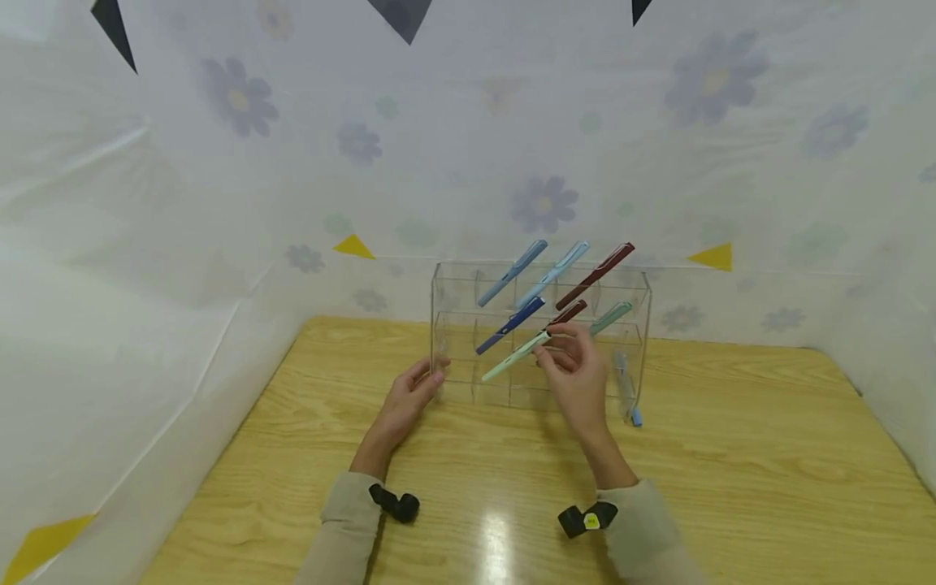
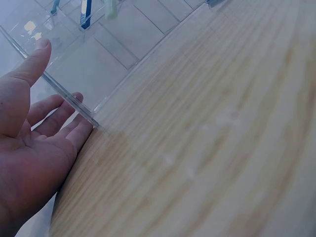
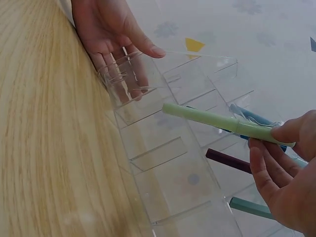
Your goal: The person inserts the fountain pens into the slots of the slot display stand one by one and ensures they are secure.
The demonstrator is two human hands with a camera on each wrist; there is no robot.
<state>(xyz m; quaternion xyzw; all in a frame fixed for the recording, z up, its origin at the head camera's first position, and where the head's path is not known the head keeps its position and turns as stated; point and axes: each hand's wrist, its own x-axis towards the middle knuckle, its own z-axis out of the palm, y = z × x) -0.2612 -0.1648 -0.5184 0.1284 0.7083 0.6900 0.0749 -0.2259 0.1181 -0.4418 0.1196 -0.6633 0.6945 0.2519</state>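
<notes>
A clear acrylic pen stand (image 1: 541,398) with tiered compartments stands on the table. My left hand (image 1: 405,398) holds its left side edge, thumb in front and fingers behind in the left wrist view. Between thumb and fingertips, my right hand (image 1: 581,382) pinches a pale green pen (image 3: 202,116) near its capped end, slanted in front of the lower tiers. The upper tier bears a grey-blue pen (image 1: 513,272), a light blue pen (image 1: 553,274) and a dark red pen (image 1: 595,276). Below them lean a dark blue pen (image 1: 510,325), another dark red pen (image 3: 228,161) and a green pen (image 3: 251,208).
At the stand's lower right is a blue item (image 1: 636,417), partly seen through the acrylic. The wood-grain table (image 1: 731,455) extends to both sides and toward me. Behind the stand hangs a pale flowered sheet (image 1: 453,162).
</notes>
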